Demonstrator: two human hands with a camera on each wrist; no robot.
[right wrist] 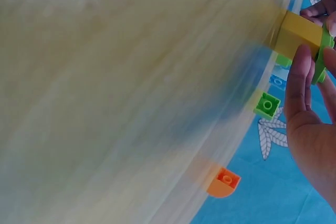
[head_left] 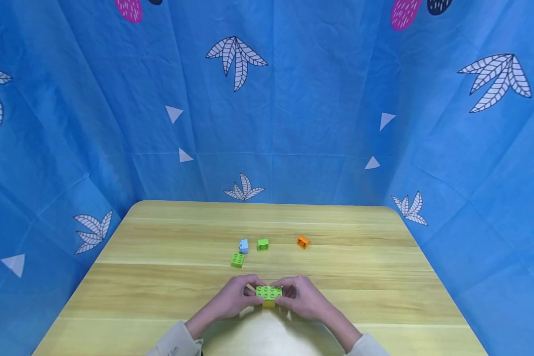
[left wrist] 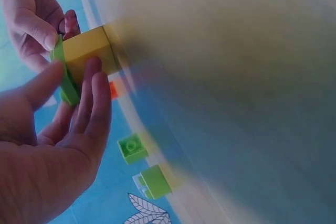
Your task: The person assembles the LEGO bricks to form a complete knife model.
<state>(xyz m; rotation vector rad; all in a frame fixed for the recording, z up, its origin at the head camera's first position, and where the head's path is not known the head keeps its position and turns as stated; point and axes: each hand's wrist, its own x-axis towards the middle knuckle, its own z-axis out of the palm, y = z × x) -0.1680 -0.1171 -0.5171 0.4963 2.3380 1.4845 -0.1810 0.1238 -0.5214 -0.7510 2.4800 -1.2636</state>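
Observation:
A flat lime-green building-block plate (head_left: 269, 291) with two rows of studs lies across the top of a yellow block (head_left: 269, 304) near the table's front. The left hand (head_left: 237, 296) pinches the plate's left end between thumb and fingers. At the other end, the right hand (head_left: 306, 299) grips it the same way. In the left wrist view the yellow block (left wrist: 88, 51) sits against the plate's underside, with fingers along its side. The right wrist view shows the plate (right wrist: 323, 53) overhanging the yellow block (right wrist: 298, 32).
Beyond the hands lie a studded green brick (head_left: 238, 260), a light blue brick (head_left: 244, 246), another green brick (head_left: 263, 244) and, farther right, an orange brick (head_left: 303, 242). The wooden table (head_left: 160, 247) is bordered by a blue patterned cloth (head_left: 311, 99).

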